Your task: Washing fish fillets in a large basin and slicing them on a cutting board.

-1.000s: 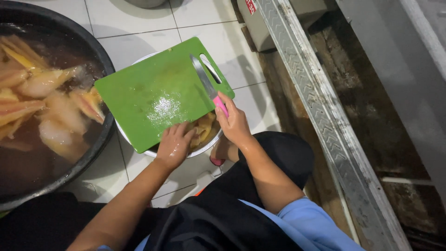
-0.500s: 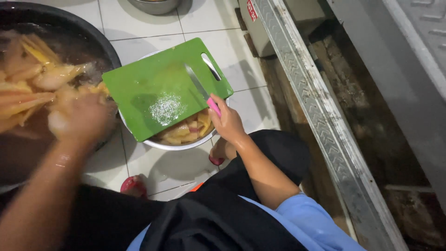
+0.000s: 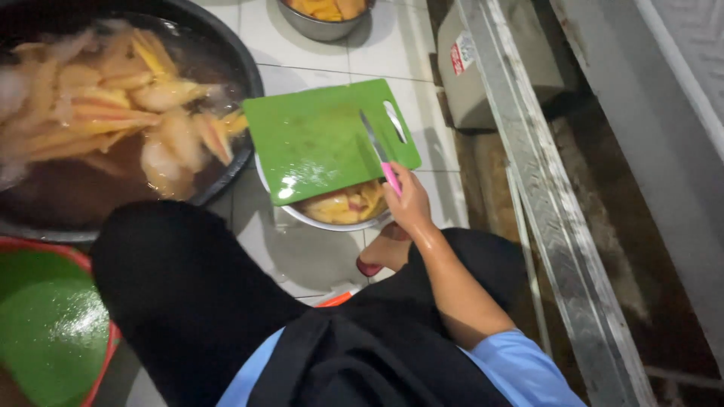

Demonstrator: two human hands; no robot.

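- Biggest change from a moment back: the left hand is gone from view. Half a second ago it was up over the big dark basin (image 3: 226, 53) on the left, and before that it was down at the bowl with the right one. Now I can't see it at all, so no way to tell whether it's holding anything or hanging loose.
- The right hand (image 3: 411, 203) hasn't really moved. It's clenched around the pink handle of the knife (image 3: 379, 154), blade lying flat on the green cutting board (image 3: 317, 139) and pointing to the far side.
- The board sits on top of the metal bowl (image 3: 302, 215) and covers most of it; only the near edge of the bowl peeks out, with yellowish cut pieces (image 3: 347, 203) inside, just left of the knife hand.
- The board's surface looks bare apart from wet smears, so my guess is we're between pieces: nothing on it to cut right now.
- The basin holds lots of pale yellow pieces in murky water, touching or almost touching the board's left edge.
- Another metal bowl (image 3: 320, 29) with yellow stuff sits at the far edge on the tiled floor (image 3: 302, 256).
- Near left there's a red tub (image 3: 105, 354) with something green inside, well away from the knife.
- A dark-clothed knee (image 3: 173, 286) fills the near middle.
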